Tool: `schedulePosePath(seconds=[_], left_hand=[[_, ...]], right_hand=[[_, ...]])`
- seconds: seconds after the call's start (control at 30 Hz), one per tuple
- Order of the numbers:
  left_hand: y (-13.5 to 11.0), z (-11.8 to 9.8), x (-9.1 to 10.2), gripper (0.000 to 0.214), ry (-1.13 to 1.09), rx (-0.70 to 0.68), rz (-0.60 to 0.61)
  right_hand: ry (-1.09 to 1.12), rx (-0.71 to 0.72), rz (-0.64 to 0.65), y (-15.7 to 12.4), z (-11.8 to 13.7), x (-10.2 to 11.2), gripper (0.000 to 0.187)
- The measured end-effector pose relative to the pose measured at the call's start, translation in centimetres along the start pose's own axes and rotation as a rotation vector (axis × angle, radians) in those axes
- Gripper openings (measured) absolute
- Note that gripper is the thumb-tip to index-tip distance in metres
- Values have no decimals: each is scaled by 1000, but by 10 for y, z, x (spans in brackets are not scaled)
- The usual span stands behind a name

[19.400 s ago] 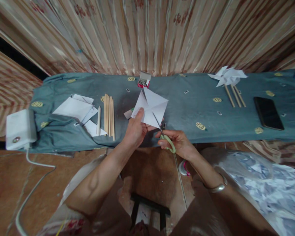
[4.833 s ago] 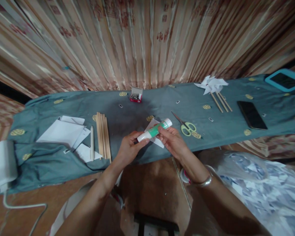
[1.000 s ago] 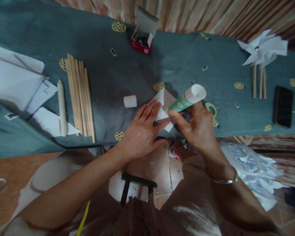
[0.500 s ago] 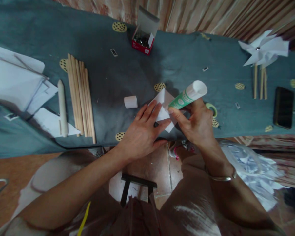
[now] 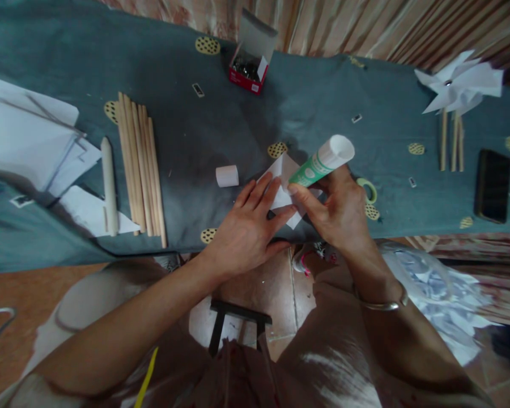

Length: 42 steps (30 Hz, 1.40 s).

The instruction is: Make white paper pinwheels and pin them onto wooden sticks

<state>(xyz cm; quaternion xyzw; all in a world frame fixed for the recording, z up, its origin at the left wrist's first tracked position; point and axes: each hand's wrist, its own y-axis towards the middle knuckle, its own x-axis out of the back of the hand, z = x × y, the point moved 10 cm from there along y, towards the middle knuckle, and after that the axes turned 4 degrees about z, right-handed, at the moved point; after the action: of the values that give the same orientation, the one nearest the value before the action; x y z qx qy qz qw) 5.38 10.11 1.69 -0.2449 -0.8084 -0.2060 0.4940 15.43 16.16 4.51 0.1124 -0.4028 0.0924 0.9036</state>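
Note:
My right hand (image 5: 339,211) grips a green-and-white glue stick (image 5: 322,161), tilted, with its lower tip pressed onto a small white paper square (image 5: 281,182) on the blue-grey cloth (image 5: 221,124). My left hand (image 5: 249,225) lies flat with fingers spread, holding that paper down. The glue stick's white cap (image 5: 226,175) stands just left of the paper. Green-handled scissors (image 5: 369,190) peek out behind my right hand.
A row of wooden sticks (image 5: 139,161) and a white rolled stick (image 5: 108,184) lie at left beside loose white sheets (image 5: 29,141). An open red box of pins (image 5: 250,65) sits at the back. Finished paper pinwheels (image 5: 459,88) and a black phone (image 5: 492,184) are at right.
Long before, I cut paper with scissors, then opened the glue stick. Over the last second the glue stick has shifted slightly left on the paper; my left hand stays put.

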Motion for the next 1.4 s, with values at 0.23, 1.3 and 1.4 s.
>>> schedulePosePath(seconds=[0.23, 1.3, 1.4], left_hand=[[0, 0, 1, 59, -8, 2, -6], [0, 1, -1, 61, -15, 3, -8], [0, 1, -1, 59, -9, 3, -7]], right_hand=[[-32, 31, -27, 1, 7, 3, 23], [-70, 28, 31, -9, 4, 3, 23], [-85, 43, 25, -10, 4, 3, 23]])
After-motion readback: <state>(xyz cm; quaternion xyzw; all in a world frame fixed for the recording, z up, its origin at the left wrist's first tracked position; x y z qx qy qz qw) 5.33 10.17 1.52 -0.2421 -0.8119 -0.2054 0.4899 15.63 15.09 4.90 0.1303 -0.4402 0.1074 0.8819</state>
